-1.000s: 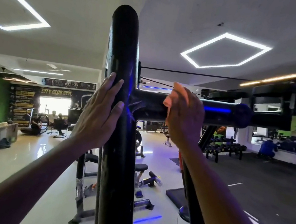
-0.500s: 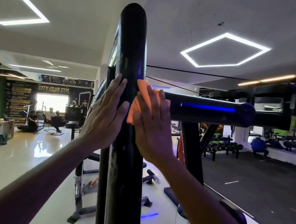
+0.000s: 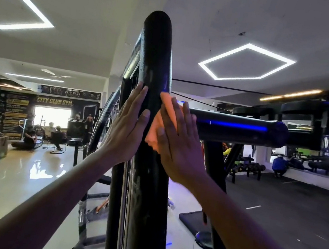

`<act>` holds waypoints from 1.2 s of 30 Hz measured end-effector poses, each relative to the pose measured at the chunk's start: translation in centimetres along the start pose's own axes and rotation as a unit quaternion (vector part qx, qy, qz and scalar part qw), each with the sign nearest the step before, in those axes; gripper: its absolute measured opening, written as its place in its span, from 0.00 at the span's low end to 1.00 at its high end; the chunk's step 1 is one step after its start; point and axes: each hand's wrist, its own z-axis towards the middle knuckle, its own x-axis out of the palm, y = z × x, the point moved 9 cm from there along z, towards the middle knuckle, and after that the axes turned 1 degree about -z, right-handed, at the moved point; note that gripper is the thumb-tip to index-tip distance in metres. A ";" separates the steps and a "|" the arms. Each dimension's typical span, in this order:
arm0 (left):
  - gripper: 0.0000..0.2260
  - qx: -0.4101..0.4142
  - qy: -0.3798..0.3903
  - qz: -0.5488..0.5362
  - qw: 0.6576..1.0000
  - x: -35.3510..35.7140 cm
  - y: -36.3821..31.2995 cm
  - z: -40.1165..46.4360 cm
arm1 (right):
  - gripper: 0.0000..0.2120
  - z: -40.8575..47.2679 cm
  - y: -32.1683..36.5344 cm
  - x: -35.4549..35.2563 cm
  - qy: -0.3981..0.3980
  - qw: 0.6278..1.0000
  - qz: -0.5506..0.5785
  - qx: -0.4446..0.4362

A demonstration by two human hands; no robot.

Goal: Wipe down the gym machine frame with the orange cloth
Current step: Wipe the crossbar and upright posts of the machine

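Note:
The gym machine frame (image 3: 154,58) is a thick black upright tube straight ahead, with a black crossbar (image 3: 238,128) branching off to the right. My right hand (image 3: 178,141) lies flat on the orange cloth (image 3: 154,130) and presses it against the upright's right side, at the joint with the crossbar. Only the cloth's edges show around my fingers. My left hand (image 3: 126,127) rests flat on the upright's left side at the same height, fingers spread, holding nothing.
A small round stool (image 3: 204,241) and a black mat (image 3: 190,221) sit low on the right behind the frame. More black machine bars (image 3: 102,127) stand behind on the left. People sit far left (image 3: 54,135) and one crouches far right (image 3: 280,165).
My right hand slid the orange cloth left along the crossbar onto the upright tube. My left hand stayed on the upright. The view shifted, bringing the frame to the centre.

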 end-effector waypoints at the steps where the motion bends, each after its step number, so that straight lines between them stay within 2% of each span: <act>1: 0.26 0.001 0.001 -0.007 1.000 -0.1 0.1 0.2 | 0.28 2.0 -0.1 -0.3 -0.002 1.000 0.003 0.007; 6: 0.27 -0.011 -0.010 -0.064 0.998 -0.9 0.3 1.6 | 0.31 10.0 -1.3 -0.8 0.013 0.993 0.081 0.083; 12: 0.27 -0.015 -0.014 -0.122 0.992 -1.5 1.1 2.3 | 0.30 4.5 1.2 0.0 0.046 0.998 0.019 -0.036; 16: 0.24 -0.033 -0.029 -0.172 0.984 -2.2 2.0 4.0 | 0.32 13.9 -0.2 -0.6 0.055 0.996 0.056 0.040; 18: 0.24 -0.043 -0.032 -0.204 0.977 -2.5 3.1 5.2 | 0.32 16.8 -0.2 -0.7 0.046 0.996 0.063 0.047; 21: 0.27 -0.062 -0.017 -0.251 0.966 -2.2 4.4 6.0 | 0.33 12.8 1.2 -0.9 0.031 0.993 0.109 0.010; 24: 0.25 -0.072 0.003 -0.332 0.940 -1.5 5.3 6.1 | 0.33 7.3 2.0 -0.1 0.055 0.997 0.049 -0.038; 27: 0.23 -0.060 0.006 -0.367 0.928 -1.5 5.8 7.0 | 0.34 12.6 1.2 -0.3 0.042 0.998 0.003 -0.038; 31: 0.21 -0.039 0.000 -0.384 0.923 -2.3 5.8 9.0 | 0.38 21.7 -0.8 -0.7 -0.003 1.000 0.011 0.025; 33: 0.19 -0.039 -0.002 -0.387 0.921 -2.4 5.8 9.5 | 0.38 20.2 -0.1 -0.7 -0.010 0.998 0.061 0.010; 36: 0.20 -0.035 0.008 -0.389 0.920 -2.0 5.9 9.7 | 0.37 12.4 2.3 -0.2 0.013 0.992 0.116 -0.042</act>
